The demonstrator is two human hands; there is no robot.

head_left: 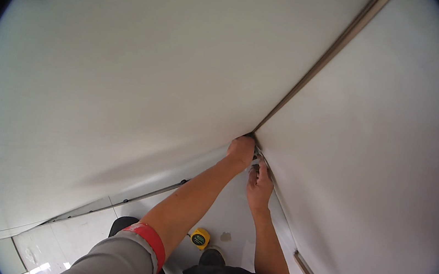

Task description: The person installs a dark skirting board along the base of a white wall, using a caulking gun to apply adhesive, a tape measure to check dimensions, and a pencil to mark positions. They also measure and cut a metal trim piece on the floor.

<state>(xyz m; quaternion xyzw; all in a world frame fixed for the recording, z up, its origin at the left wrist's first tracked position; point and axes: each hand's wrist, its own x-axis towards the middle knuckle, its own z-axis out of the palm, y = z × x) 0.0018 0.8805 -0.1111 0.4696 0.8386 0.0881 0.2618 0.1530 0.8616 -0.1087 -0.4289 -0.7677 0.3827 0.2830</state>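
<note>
grey sleeves with red cuffs fill the bottom centre of the frame, both forearms running up to the corner where two white wall panels (128, 69) meet along a thin metal trim strip (317, 67).

left hand (241, 151) sits just right of centre, fist-like, pressed right at the lower end of the trim strip. its grip looks closed on something at the seam, but we can't tell what; the fingers are hidden behind the knuckles.

right hand (259, 185) is just below and beside it, fingers pointing up into the seam, touching the panel edge. we can't tell whether that grip is pinching or just pressing. a small pale bit (255, 164) shows between the two hands, too small to identify.

handling, our judgement: the trim strip looks thin and narrow, so light but easy to kink or bend if pulled from one point. we'd hold it near the end with one hand and support it close by with the other, as the hands sit now. edges may be sharp. the panels look stiff and smooth, with little to grab except the seam.

lower centre, on the pale tiled floor (80, 229): a yellow tape measure (199, 238) beside a dark shoe (212, 257), well apart from the hands.
</note>
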